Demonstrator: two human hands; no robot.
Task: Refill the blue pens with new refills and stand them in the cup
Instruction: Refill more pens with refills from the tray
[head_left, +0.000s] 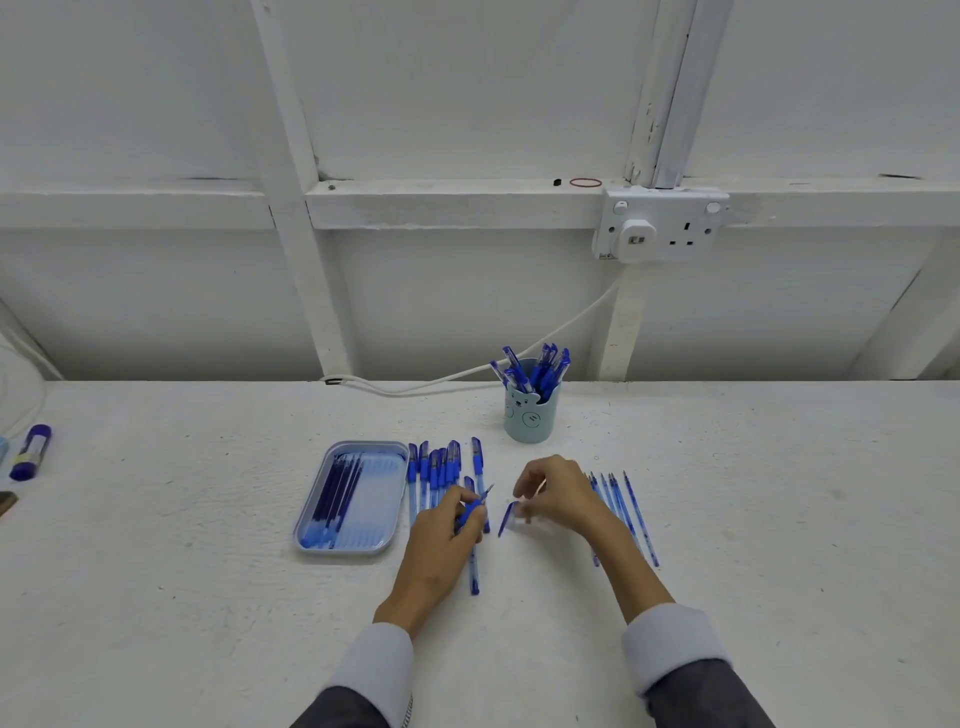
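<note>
My left hand (449, 525) grips a blue pen (472, 564) by its grip section, tip pointing up and away, barrel running toward me. My right hand (558, 493) pinches a clear pen cap (511, 517) just right of that tip, a small gap between them. A row of capped blue pens (434, 470) lies beside a pale blue tray (387, 540) that holds several dark refills (335, 496). Several refills (626, 506) lie on the table right of my right hand. A light blue cup (531, 413) with several pens standing in it is behind.
A white cable (415, 387) runs along the table's back edge up to a wall socket (660, 226). A purple glue stick (30, 452) lies at the far left edge. The wall with white beams stands directly behind the table.
</note>
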